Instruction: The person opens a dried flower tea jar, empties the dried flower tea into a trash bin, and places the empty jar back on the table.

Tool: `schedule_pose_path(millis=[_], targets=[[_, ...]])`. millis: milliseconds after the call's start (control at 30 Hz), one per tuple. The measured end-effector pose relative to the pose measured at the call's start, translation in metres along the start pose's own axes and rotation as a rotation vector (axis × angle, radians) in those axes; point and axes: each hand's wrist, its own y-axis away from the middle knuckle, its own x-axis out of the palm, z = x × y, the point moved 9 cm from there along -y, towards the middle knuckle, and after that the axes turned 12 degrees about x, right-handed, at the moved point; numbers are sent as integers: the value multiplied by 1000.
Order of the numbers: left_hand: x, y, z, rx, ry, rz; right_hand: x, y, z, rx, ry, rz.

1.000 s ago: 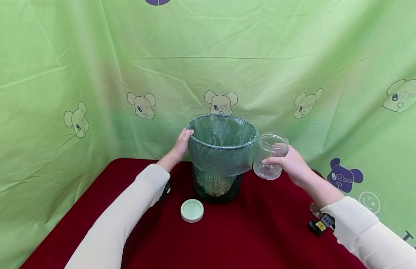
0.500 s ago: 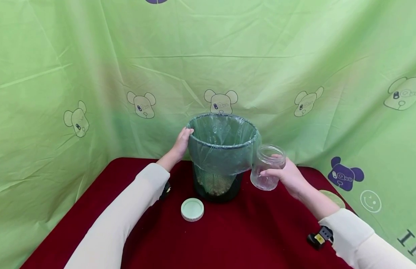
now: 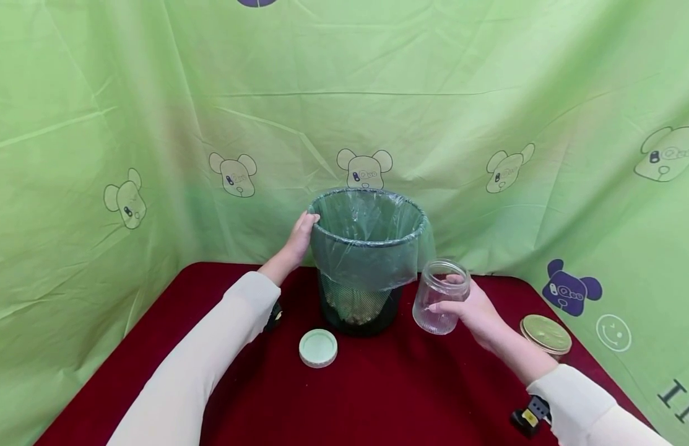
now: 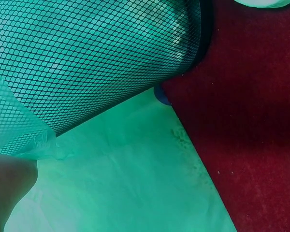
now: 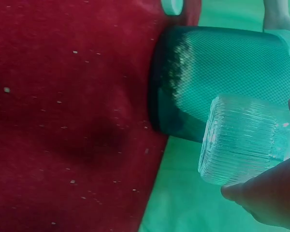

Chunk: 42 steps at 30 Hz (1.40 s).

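Note:
My right hand [image 3: 473,310] grips a clear glass jar [image 3: 433,303] with ribbed sides, its mouth uncovered and facing up. In the right wrist view the jar [image 5: 246,137] looks empty, and its base hangs above the red cloth. With my left hand [image 3: 301,238] I hold the left rim of a dark mesh wastebasket [image 3: 358,303]. A thin translucent bag [image 3: 366,266] lines the basket and folds over its rim. Some pale stuff shows through the mesh at the bottom. In front of the basket lies a pale green jar lid [image 3: 318,348].
A gold-lidded container [image 3: 546,334] stands near the table's right edge, partly behind my right forearm. The red-covered table [image 3: 389,396] has small light specks on it. Green printed fabric [image 3: 299,74] hangs close behind and at both sides.
My right hand has lowered the jar beside the basket, towards the table. The gold-lidded container has come into view from behind my forearm. My left hand stays on the rim.

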Motion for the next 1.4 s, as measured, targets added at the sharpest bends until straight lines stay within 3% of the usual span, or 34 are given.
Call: schedule_pose_path(millis=[1000, 1400], targets=[[1, 1, -3, 14, -1, 7, 1, 9, -67, 130, 0, -79], [1, 1, -4, 18, -3, 13, -1, 8, -76, 138, 31, -102]])
